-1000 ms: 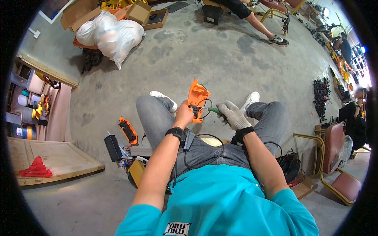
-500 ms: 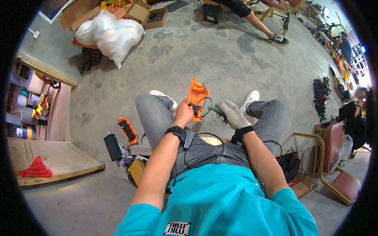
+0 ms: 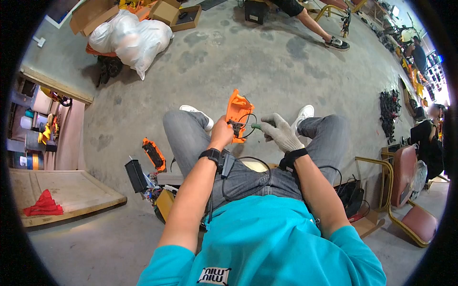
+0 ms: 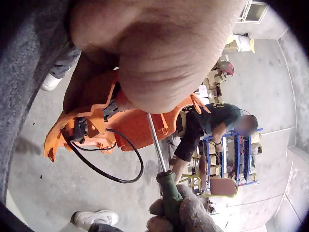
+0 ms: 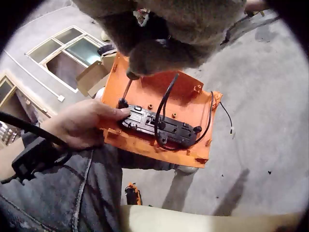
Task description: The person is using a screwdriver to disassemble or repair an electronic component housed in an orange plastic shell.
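Observation:
My bare left hand (image 3: pixel 222 133) grips an orange plastic shell (image 3: pixel 237 107) by its edge, between my knees. In the right wrist view, its thumb presses on a long black plastic part (image 5: pixel 159 128) lying inside the shell. A thin black cable (image 5: pixel 212 118) loops out from that part. My gloved right hand (image 3: pixel 282 135) pinches the green handle of a screwdriver (image 4: pixel 168 191). The screwdriver's metal shaft reaches to the black part's end beside my left thumb; in the left wrist view, my left hand hides the tip.
On the floor at left lie another orange shell (image 3: pixel 154 155) with a black part and a black box (image 3: pixel 136 175). A white bag (image 3: pixel 143 43) and cardboard boxes stand at the back left. A chair (image 3: pixel 404 171) stands at right. Another person's leg (image 3: pixel 315 25) shows ahead.
Both hands and the shell sit slightly higher in the head view. My right hand's fingers have shifted on the handle, with the forefinger straighter. The left hand keeps its grip.

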Motion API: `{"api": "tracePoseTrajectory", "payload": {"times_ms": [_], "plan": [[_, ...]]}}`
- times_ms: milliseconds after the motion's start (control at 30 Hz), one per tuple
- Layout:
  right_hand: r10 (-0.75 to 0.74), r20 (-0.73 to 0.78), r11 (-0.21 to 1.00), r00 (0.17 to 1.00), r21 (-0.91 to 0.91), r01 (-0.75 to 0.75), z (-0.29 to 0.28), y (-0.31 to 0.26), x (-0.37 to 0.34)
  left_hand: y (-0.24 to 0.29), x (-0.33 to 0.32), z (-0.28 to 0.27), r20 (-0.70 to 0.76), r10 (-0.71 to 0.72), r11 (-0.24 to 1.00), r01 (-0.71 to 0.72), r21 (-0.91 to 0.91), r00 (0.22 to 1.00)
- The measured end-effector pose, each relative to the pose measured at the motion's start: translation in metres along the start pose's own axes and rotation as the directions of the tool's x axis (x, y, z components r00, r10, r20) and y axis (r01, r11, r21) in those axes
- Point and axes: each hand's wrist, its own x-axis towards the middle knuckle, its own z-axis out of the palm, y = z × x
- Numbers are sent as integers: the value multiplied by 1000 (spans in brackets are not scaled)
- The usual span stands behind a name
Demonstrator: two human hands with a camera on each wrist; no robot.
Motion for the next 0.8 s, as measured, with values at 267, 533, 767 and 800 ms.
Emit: {"api": "tracePoseTrajectory", "payload": {"times_ms": [267, 533, 767, 800], "plan": [[-222, -64, 960, 973, -188, 207, -2, 11, 3, 8, -3, -5, -12, -16, 1000, 16, -19, 1000], [-280, -59, 932, 958, -255, 256, 2, -7, -8, 4, 1, -4, 18, -5, 1000, 4, 8, 1000], [-194, -87, 980, 977, -56, 189, 4, 2, 0, 9, -5, -6, -4, -24, 999, 24, -25, 1000], [-127, -77, 989, 989, -90, 120, 1, -2, 1, 9, -5, -6, 8, -16, 1000, 16, 9, 1000]]}}
